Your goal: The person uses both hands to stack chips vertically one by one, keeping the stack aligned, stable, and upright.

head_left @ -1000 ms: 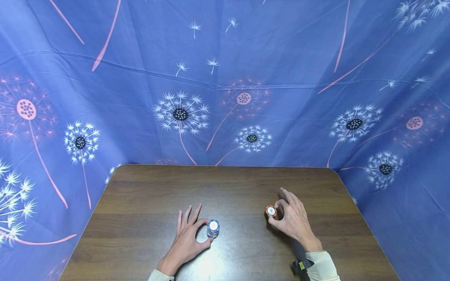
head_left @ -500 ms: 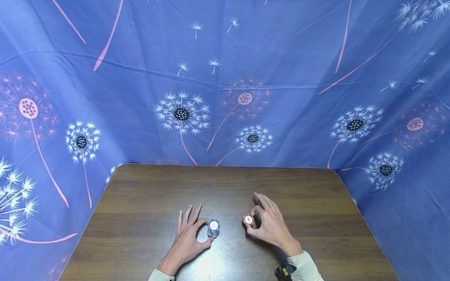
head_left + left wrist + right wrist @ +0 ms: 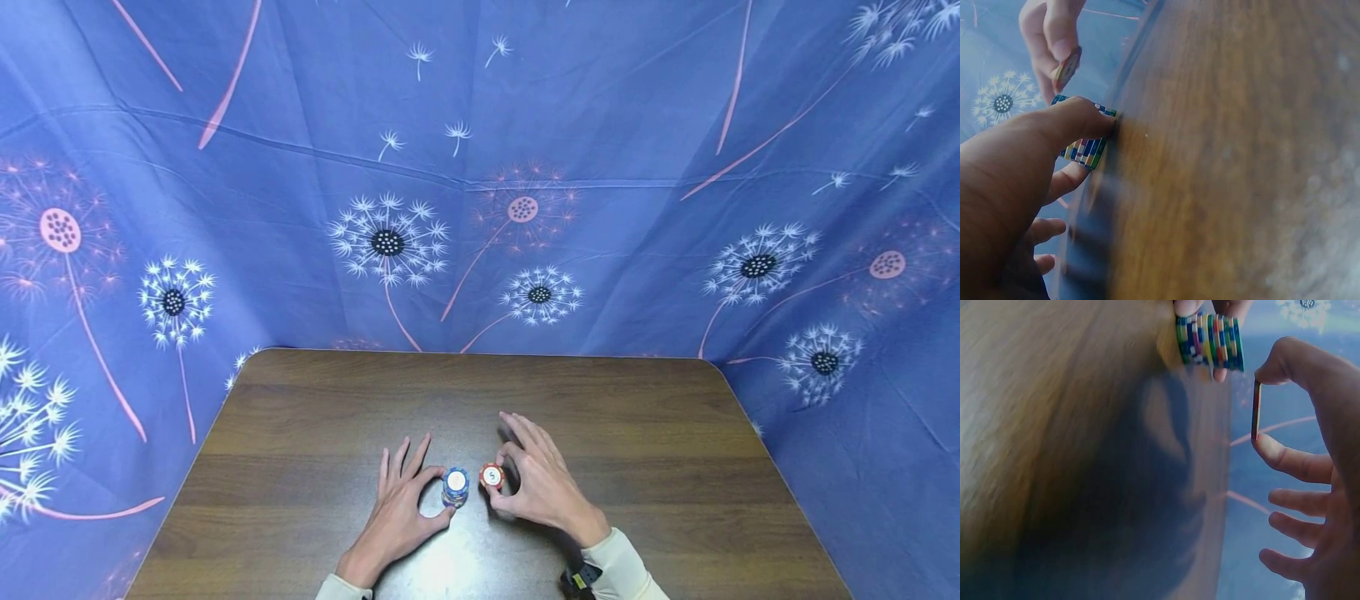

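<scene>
A stack of poker chips [image 3: 455, 483] in mixed colours stands on the table, with a blue chip on top. My left hand [image 3: 401, 512] holds the stack between thumb and index finger, its other fingers spread; the left wrist view shows the thumb across the stack's side [image 3: 1090, 152]. Just right of the stack, my right hand [image 3: 543, 483] pinches a single red poker chip [image 3: 492, 476] by its edges, marked 5 on its white centre. In the right wrist view the red chip [image 3: 1256, 409] is edge-on, raised off the table and apart from the stack [image 3: 1210, 340].
The brown wooden table [image 3: 337, 392] has rounded far corners. A blue cloth [image 3: 300, 208] with a dandelion print hangs behind it and along both sides. A dark device [image 3: 581, 577] with a yellow mark sits at the right wrist by the pale sleeve [image 3: 622, 567].
My right hand has moved left with the red chip, from well right of the stack to close beside it. The left hand and the stack have stayed in place.
</scene>
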The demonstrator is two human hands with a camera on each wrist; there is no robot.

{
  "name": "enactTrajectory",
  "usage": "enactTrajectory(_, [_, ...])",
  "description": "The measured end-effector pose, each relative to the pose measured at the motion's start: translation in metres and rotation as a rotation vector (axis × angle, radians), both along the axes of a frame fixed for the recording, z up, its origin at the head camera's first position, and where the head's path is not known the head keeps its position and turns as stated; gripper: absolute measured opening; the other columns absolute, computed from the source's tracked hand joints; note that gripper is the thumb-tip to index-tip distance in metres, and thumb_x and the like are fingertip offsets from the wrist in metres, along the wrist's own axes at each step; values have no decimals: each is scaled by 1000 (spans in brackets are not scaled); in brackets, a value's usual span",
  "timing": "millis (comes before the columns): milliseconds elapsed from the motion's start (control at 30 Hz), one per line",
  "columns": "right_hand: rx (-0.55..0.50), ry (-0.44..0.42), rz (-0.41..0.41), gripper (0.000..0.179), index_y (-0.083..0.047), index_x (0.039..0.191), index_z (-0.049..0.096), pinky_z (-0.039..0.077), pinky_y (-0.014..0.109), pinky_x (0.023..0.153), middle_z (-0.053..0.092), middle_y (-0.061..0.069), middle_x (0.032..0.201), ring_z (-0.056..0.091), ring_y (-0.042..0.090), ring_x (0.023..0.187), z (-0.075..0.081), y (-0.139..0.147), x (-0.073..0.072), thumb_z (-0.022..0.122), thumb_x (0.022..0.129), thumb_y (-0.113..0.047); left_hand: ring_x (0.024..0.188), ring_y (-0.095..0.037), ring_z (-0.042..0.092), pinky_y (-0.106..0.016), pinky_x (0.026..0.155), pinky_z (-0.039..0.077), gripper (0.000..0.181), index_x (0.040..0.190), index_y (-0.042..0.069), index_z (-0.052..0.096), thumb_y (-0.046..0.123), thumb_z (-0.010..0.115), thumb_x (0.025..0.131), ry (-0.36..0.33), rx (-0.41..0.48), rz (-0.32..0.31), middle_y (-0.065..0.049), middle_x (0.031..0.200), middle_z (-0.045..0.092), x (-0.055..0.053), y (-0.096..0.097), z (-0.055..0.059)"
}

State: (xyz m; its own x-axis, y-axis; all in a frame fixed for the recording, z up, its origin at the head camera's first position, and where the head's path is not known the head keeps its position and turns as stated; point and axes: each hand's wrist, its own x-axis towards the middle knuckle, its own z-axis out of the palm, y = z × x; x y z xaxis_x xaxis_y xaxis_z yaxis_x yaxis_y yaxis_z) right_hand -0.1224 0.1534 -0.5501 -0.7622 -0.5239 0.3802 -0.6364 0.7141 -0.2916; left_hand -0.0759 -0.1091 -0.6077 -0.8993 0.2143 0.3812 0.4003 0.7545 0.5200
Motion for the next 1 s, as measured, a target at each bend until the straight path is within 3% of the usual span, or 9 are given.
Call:
enactTrajectory(500, [80,30,62,37,-18,89,67,40,62,120,51,20,160,47,40,148,8,-34,0,84,72,-46,150,-55,37,-77,121,15,47,112,19,77,35,90,70,-11,6,-8,-20,164,48,2,2,1])
enactTrajectory(1000, [138,37,79,38,-18,90,68,36,59,124,49,20,161,45,41,149,8,-43,0,84,73,-47,152,-55,35,-76,122,14,47,113,21,76,35,90,70,-21,21,-20,-19,166,46,2,4,-1])
